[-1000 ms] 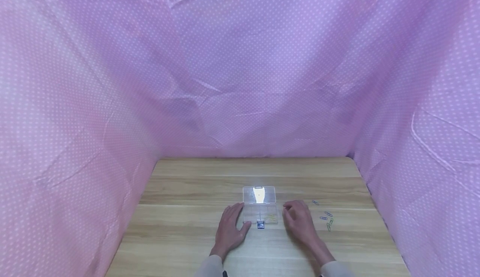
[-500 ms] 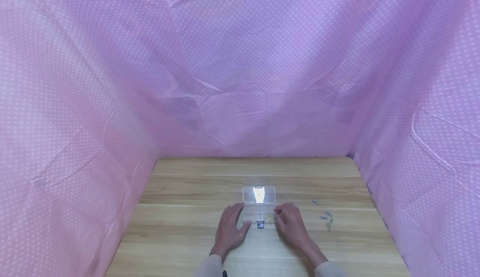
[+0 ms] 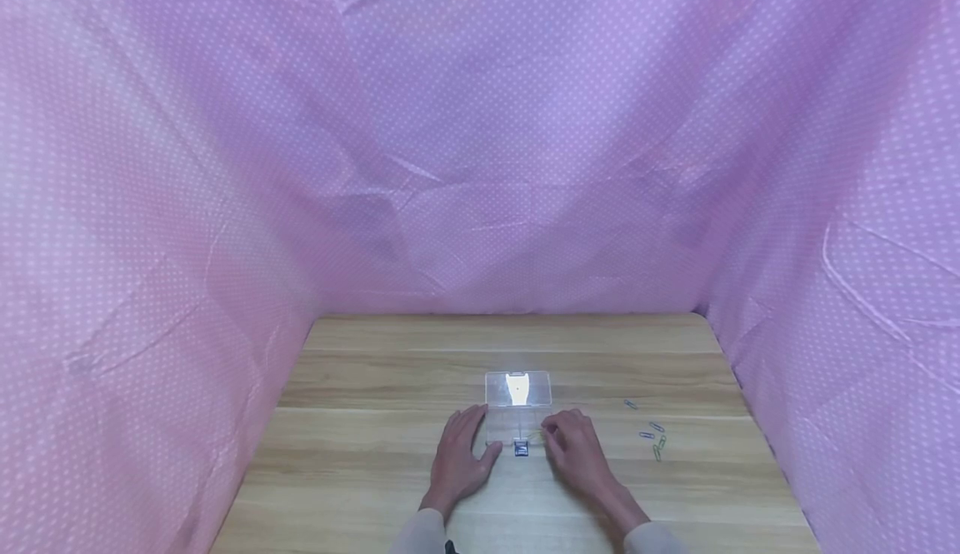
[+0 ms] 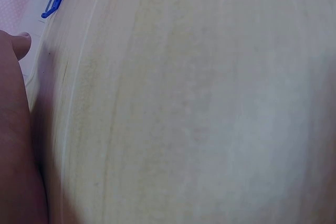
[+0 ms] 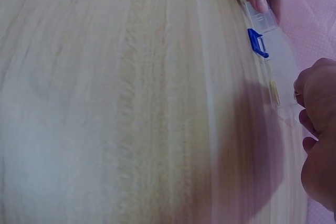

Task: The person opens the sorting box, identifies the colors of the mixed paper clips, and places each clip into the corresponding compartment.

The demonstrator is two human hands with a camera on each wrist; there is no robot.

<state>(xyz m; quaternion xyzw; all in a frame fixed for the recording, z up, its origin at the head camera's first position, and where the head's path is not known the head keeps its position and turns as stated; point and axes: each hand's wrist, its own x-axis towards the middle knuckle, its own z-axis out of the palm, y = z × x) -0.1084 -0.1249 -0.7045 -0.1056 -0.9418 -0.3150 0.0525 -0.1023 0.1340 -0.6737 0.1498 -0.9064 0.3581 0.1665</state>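
A clear plastic compartment box (image 3: 504,427) lies with its lid (image 3: 498,390) folded back and a blue latch (image 3: 521,449) at the front. My left hand (image 3: 459,464) holds its left end, thumb at the front edge and fingers at the back corner. Over the right end, my right hand (image 3: 581,456) has thumb and forefinger pinched together; in the right wrist view a small yellowish paper clip (image 5: 296,95) shows at the fingertips, mostly hidden. Beneath them, yellow paper clips (image 5: 274,92) lie in the right front compartment.
Several loose paper clips lie on the wooden table (image 3: 375,429) to the right: blue paper clips (image 3: 647,436) and green paper clips (image 3: 659,447), with one blue one farther back. Pink dotted cloth (image 3: 480,246) encloses the table behind and at both sides.
My right hand has moved left from beside the box to above its right compartment, fingertips still pinched. The left hand and the box have stayed in place.
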